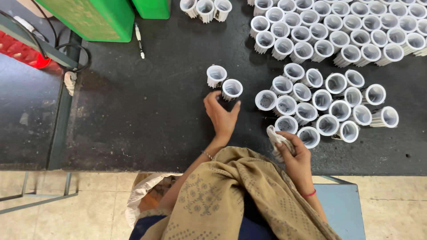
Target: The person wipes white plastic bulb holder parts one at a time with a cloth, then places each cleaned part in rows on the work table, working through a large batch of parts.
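Note:
My left hand (221, 116) hovers with fingers spread just below two white ribbed cup-shaped housings (231, 89) that stand apart from the others on the black table (147, 111); it holds nothing. My right hand (294, 158) is closed on a crumpled white cloth (275, 138) near the table's front edge. Right beside it lies a cluster of several white housings (324, 104), open ends up.
A large batch of the same white housings (342, 31) fills the back right. Green boxes (95, 18) and a pen (139, 41) sit at the back left. Three more housings (205, 9) stand at the back. A blue stool (342, 204) is at my right.

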